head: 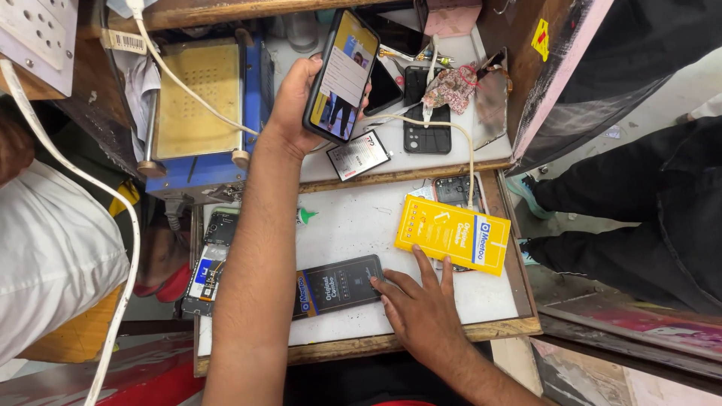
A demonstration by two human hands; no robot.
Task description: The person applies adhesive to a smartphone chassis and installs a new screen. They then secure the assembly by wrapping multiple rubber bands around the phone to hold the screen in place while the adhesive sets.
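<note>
Smartphone [344, 77]: slim, dark-framed, screen lit with a yellow-and-white page, held tilted above the far worktop [466, 154] so the display faces the wearer; left hand [295, 101] wraps its edge, fingers curled behind. Right hand [425, 308] lies spread and flat on the near white worktop [361, 222], fingertips touching a dark flat package [340, 284], seemingly steadying it. Nearby: yellow box [453, 234], white cable [451, 131], blue machine [203, 113] at left.

Phone [342, 75] in the left hand [295, 101] had a glossy glass screen. Yellow box [453, 234] looked like smooth matt card, the tray [451, 337] edged in rough worn wood, white top scuffed.
</note>
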